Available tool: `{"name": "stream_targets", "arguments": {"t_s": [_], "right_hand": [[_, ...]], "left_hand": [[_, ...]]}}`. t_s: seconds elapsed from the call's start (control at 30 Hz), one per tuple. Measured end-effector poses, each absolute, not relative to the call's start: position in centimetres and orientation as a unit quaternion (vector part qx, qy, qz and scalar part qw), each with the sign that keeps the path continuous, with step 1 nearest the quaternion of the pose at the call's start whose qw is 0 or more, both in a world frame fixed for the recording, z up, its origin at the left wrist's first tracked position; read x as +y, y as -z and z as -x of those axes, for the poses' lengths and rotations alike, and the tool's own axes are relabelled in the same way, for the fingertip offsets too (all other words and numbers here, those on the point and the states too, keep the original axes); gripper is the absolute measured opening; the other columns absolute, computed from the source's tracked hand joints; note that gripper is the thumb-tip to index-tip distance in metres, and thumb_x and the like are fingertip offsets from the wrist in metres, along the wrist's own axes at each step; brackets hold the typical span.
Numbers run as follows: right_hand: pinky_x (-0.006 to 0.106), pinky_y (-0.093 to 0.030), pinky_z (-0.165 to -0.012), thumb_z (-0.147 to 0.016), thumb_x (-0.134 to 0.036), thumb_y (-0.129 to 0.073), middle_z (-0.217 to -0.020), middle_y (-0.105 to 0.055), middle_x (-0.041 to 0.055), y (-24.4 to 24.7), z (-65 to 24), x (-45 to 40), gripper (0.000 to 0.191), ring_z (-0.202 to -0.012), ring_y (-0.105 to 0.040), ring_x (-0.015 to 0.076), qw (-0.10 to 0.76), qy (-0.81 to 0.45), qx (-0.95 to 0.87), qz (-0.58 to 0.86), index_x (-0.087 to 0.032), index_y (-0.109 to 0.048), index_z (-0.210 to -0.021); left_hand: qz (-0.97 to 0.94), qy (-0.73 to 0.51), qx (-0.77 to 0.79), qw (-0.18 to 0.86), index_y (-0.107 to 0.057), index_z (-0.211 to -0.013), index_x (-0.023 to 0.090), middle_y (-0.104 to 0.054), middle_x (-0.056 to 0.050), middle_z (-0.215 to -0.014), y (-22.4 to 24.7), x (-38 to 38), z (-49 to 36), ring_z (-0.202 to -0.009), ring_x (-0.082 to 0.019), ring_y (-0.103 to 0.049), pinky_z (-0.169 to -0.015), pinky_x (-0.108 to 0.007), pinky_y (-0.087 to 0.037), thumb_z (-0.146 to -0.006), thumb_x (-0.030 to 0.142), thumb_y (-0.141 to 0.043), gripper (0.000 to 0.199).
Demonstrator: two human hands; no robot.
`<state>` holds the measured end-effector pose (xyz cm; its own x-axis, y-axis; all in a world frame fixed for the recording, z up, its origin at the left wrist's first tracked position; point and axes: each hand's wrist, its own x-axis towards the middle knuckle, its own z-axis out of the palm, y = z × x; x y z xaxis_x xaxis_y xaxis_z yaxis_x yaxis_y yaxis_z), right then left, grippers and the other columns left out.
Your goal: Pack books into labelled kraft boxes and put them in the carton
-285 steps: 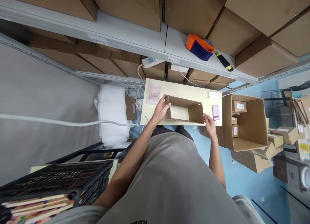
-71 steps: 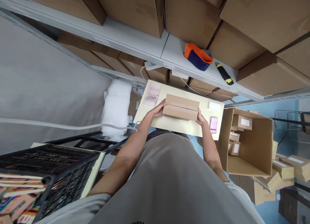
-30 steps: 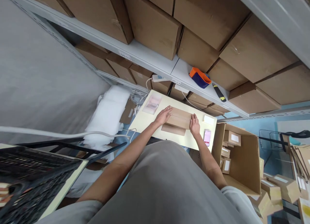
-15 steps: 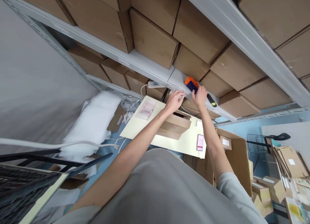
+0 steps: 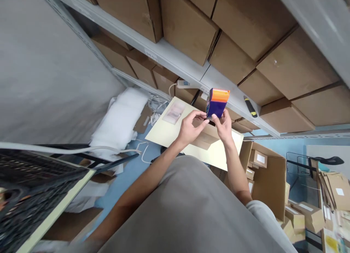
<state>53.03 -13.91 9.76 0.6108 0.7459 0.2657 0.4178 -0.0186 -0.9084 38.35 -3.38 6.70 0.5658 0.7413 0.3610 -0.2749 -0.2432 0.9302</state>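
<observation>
Centre of the frame: I see the orange-and-purple holder [image 5: 218, 104] upright at the fingertips, its long axis running up the picture. The right hand [image 5: 224, 128] is nearer, gripping its lower right edge; the left hand [image 5: 189, 129] curls at its lower left corner, and I cannot tell whether it pinches anything. Directly below, on the worktop [image 5: 160, 131], lies a cardboard box [image 5: 205, 140], slanting down rightward, partly screened by the left hand. Upper right, a black-and-yellow tool [image 5: 250, 107] rests on the shelf [image 5: 217, 77].

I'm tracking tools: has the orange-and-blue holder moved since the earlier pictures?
Yes: the orange-and-blue holder has come up and outward, off the shelf, into the right hand.
</observation>
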Motion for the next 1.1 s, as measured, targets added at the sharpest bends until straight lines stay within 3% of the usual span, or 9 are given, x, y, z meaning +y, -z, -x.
{"name": "stream_targets", "arguments": {"t_s": [0.17,0.37,0.5,0.63,0.73,0.9,1.1], "right_hand": [[0.041,-0.062,-0.106,-0.103,-0.066,-0.075,-0.116,-0.074,0.0078,-8.3,-47.4,-16.0,0.047,-0.112,-0.072,0.0244,0.612,-0.196,-0.349,0.682,-0.026,-0.064,-0.125],[0.046,-0.061,-0.115,-0.101,-0.071,-0.074,-0.123,-0.079,0.0098,-8.0,-47.2,-17.1,0.054,-0.123,-0.074,0.0274,0.611,-0.234,-0.341,0.675,-0.027,-0.065,-0.13],[0.05,-0.061,-0.116,-0.098,-0.075,-0.075,-0.124,-0.083,0.0121,-7.7,-47.4,-17.6,0.059,-0.121,-0.079,0.0304,0.607,-0.271,-0.314,0.678,-0.025,-0.067,-0.129],[0.05,-0.063,-0.114,-0.099,-0.076,-0.072,-0.133,-0.081,0.0162,-7.3,-47.2,-18.5,0.064,-0.124,-0.078,0.0319,0.568,-0.215,-0.33,0.723,-0.023,-0.067,-0.135],[0.046,-0.065,-0.107,-0.104,-0.071,-0.069,-0.129,-0.08,0.0143,-7.3,-47.3,-19.5,0.058,-0.118,-0.078,0.0299,0.527,-0.19,-0.365,0.743,-0.024,-0.067,-0.138],[0.045,-0.067,-0.096,-0.111,-0.056,-0.064,-0.116,-0.079,0.0116,-7.3,-48.1,-21.8,0.038,-0.106,-0.076,0.0289,0.431,-0.142,-0.441,0.775,-0.025,-0.067,-0.133],[0.055,-0.064,-0.1,-0.11,-0.039,-0.065,-0.123,-0.079,0.0154,-7.5,-50.0,-23.8,0.028,-0.116,-0.074,0.0348,0.358,-0.076,-0.531,0.764,-0.025,-0.066,-0.134]], "left_hand": [[-0.667,-0.421,0.196,0.582,-0.073,-0.11,0.022,-0.077,-0.006,-0.107,-6.2,-4.9,-36.0,-0.096,-0.019,-0.075,-0.091,-0.033,-0.064,-0.101,0.039,-0.082,0.021],[-0.734,-0.346,0.167,0.559,-0.074,-0.111,0.022,-0.079,-0.006,-0.107,-6.1,-4.6,-35.1,-0.1,-0.021,-0.077,-0.093,-0.035,-0.064,-0.106,0.036,-0.075,0.014],[-0.754,-0.325,0.153,0.55,-0.075,-0.11,0.023,-0.08,-0.008,-0.112,-5.9,-4.9,-34.8,-0.106,-0.023,-0.077,-0.1,-0.039,-0.064,-0.107,0.041,-0.075,0.018],[-0.711,-0.351,0.179,0.583,-0.07,-0.139,0.025,-0.078,-0.012,-0.128,-6.7,-5.0,-34.4,-0.117,-0.025,-0.077,-0.098,-0.038,-0.066,-0.106,0.054,-0.074,0.044],[-0.689,-0.383,0.191,0.584,-0.061,-0.157,0.029,-0.072,-0.014,-0.143,-8.5,-4.4,-34.2,-0.131,-0.027,-0.074,-0.103,-0.038,-0.066,-0.107,0.061,-0.071,0.061],[-0.732,-0.369,0.158,0.551,-0.075,-0.141,0.029,-0.073,-0.011,-0.133,-11.9,-3.1,-34.5,-0.128,-0.028,-0.074,-0.104,-0.042,-0.067,-0.105,0.057,-0.072,0.045],[-0.778,-0.334,0.126,0.517,-0.083,-0.117,0.028,-0.078,-0.006,-0.114,-12.9,-2.5,-34.6,-0.112,-0.026,-0.075,-0.1,-0.045,-0.066,-0.102,0.041,-0.075,0.021]]}}
